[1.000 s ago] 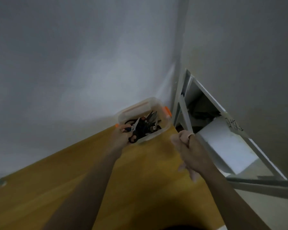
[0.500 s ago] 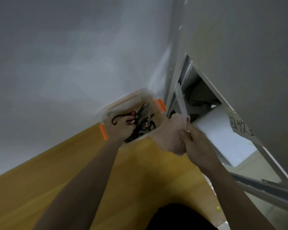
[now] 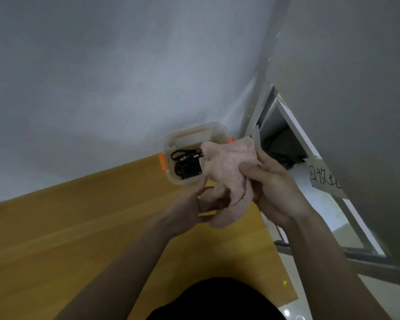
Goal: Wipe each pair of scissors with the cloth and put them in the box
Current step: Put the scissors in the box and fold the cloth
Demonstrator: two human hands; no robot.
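Fingers of both hands now grip cloth (image 3: pixel 229 167) | left hand (image 3: pixel 194 204) left box (image 3: pixel 171 144) | scissors (image 3: pixel 187 163) inside

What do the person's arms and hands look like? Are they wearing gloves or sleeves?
No gloves and no sleeves show. The left hand and right hand are bare, and both forearms are bare as far as the picture reaches. No watch, rings or markings show.
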